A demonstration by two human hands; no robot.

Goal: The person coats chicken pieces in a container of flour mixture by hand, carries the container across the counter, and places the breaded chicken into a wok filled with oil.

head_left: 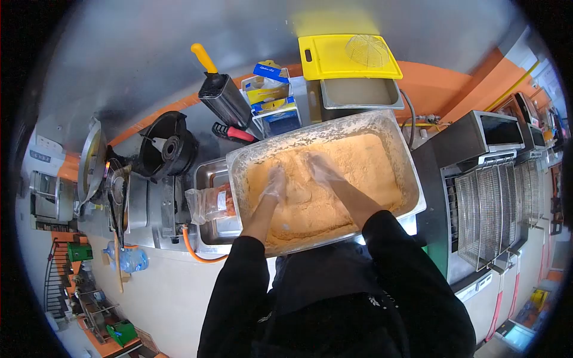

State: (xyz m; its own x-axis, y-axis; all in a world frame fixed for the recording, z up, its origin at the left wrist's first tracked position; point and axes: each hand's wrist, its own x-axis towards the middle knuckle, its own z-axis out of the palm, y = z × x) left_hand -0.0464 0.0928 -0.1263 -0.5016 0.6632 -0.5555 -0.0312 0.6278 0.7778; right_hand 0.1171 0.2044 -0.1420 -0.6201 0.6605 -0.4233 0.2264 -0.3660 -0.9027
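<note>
A large, deep metal pan (327,129) stands before me, dusted on its inner walls. Orange-tan breading flour (364,161) fills much of it. Both hands wear clear plastic gloves and reach down into the flour. My left hand (274,183) is left of the middle, its fingers partly sunk and hard to make out. My right hand (322,168) lies farther in, fingertips pointing at the far wall and buried in powder. Between the hands the flour is heaped in lumps (296,192); whether coated pieces lie there I cannot tell.
Left of the pan, a plastic bag of reddish food (219,204) lies over a steel tray (210,176). Behind stand a knife holder (224,98), glove boxes (271,95), a red-handled tool (237,133) and a yellow cutting board (334,56). Fryer baskets (486,209) hang at right.
</note>
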